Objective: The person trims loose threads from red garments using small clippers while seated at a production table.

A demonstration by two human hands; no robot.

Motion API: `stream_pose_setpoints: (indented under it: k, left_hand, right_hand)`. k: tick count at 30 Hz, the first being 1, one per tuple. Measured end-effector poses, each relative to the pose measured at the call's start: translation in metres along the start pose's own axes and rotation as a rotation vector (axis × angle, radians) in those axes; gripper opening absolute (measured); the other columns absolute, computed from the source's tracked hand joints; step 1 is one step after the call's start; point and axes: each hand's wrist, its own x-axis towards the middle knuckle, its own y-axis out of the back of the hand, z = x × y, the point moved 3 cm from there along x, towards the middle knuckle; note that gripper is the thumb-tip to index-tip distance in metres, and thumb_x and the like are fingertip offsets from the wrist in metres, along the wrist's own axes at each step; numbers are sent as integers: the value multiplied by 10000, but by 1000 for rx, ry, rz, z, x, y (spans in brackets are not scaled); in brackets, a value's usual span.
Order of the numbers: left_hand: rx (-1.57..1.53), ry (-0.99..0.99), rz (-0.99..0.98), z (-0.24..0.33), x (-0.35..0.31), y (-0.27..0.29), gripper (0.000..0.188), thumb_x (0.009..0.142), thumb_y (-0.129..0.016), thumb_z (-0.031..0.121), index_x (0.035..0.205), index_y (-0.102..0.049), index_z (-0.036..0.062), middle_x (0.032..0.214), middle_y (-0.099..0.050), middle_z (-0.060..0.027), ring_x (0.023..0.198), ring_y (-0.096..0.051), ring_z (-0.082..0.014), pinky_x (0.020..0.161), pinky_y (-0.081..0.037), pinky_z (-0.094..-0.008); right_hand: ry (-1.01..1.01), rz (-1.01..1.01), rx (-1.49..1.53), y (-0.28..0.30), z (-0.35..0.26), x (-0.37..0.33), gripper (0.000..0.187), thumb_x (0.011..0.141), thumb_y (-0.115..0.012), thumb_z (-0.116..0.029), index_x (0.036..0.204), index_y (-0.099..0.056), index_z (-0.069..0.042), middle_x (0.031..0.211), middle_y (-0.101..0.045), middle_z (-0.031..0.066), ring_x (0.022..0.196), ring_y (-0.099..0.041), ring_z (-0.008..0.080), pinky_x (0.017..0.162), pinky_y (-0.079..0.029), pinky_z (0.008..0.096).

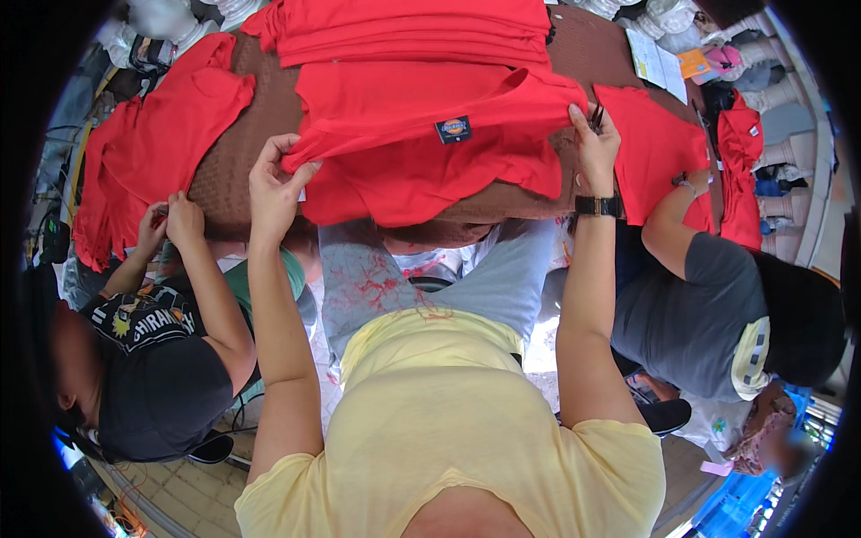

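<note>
Red cotton T-shirt (421,143) with a small sewn label, stretched flat over the brown cloth-covered table (242,170).
Head view: left hand (273,184) pinches the shirt's left edge, right hand (596,148) pinches its right edge beside thin dark snips. Folded red shirts (413,31) stacked behind; co-workers sit on both sides handling red fabric.

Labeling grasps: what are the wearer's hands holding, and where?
Both grip one red garment: left hand pinches its left edge, right hand its right edge, along with a small dark tool.
</note>
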Motion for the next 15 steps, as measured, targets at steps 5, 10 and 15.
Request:
stream_pose_setpoints:
  k: [5,10,15]
  left_hand:
    - [107,-174,223,-30,29,5,328,847,-744,-19,1134,-583,-20,1054,-642,-74,967,-626,-149,857,-504,-282]
    - [1040,-567,518,-8,55,-36,412,793,-795,142,1134,-593,28,1164,-533,-180,1149,-485,-380,1024,-397,-449]
    - [789,-597,187,-31,34,-84,422,824,-782,183,1160,-598,6,1168,-559,-174,1119,-532,-342,923,-462,-419]
  right_hand:
    - [-85,-48,-30,-8,21,0,229,883,-783,-197,1011,-698,-26,765,-643,-30,601,-528,34,533,-413,204]
    - [105,43,-365,-20,75,45,280,830,-812,-233,960,-723,-1,774,-692,36,677,-595,115,670,-495,290]
    - [22,23,-405,-34,87,31,298,827,-804,-256,964,-731,-2,754,-698,57,692,-615,135,702,-508,313]
